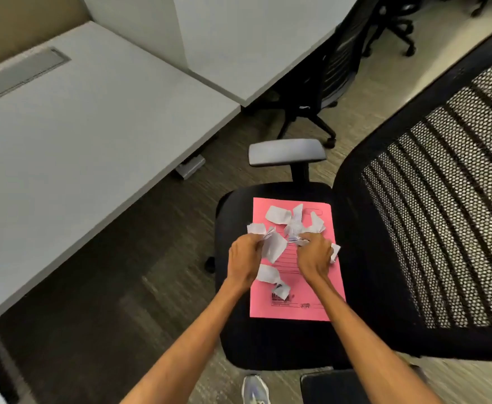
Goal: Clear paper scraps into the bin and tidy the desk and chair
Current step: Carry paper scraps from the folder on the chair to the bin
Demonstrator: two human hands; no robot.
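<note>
Two bare hands gather torn white paper scraps (278,214) lying on a pink folder (306,287) set on a black office chair (268,345); the left hand (243,258) and right hand (314,255) each clutch crumpled pieces, beside a grey bench (78,126).

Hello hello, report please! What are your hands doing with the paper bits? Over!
Both hands, left and right, gripping paper scraps. More scraps on pink folder, on chair seat. No bin visible.
</note>
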